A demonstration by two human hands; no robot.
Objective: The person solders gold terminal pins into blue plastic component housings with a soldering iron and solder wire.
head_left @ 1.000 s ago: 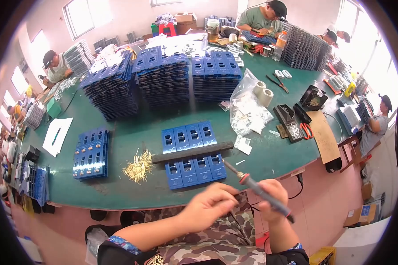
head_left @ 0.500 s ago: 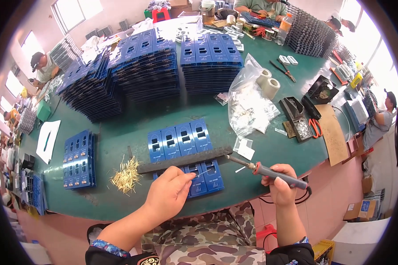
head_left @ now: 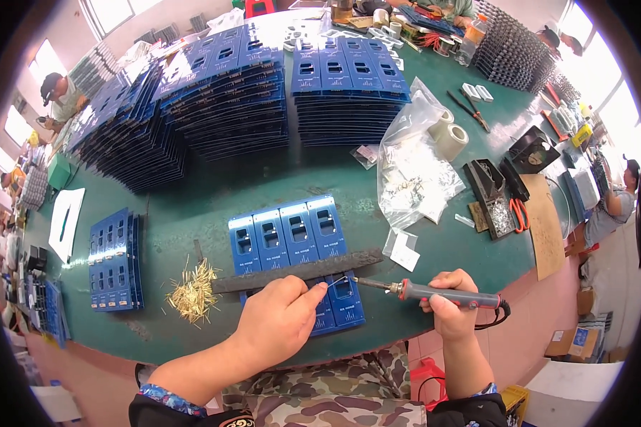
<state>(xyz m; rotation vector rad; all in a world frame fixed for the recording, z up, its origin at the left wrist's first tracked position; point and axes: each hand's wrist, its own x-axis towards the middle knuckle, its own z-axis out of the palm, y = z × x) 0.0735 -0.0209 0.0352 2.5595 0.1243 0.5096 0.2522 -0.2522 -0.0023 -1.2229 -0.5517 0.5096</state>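
Soldering iron (head_left: 434,292) is gripped in the closed right hand (head_left: 452,309), tip aimed left at the blue circuit boards (head_left: 295,260) near the table's front edge. Left hand (head_left: 278,320), fingers pinched on thin solder wire (head_left: 337,282), feeds the joint. Dark bar (head_left: 295,271) laid across keeps boards flat.

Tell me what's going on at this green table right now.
A person is soldering. The right hand holds a soldering iron, its tip pointed at a blue circuit board panel lying under a dark flat bar. The left hand rests on the panel and feeds a thin wire toward the tip. Loose brass pins lie to the left, and tall stacks of blue boards fill the far side of the green table.
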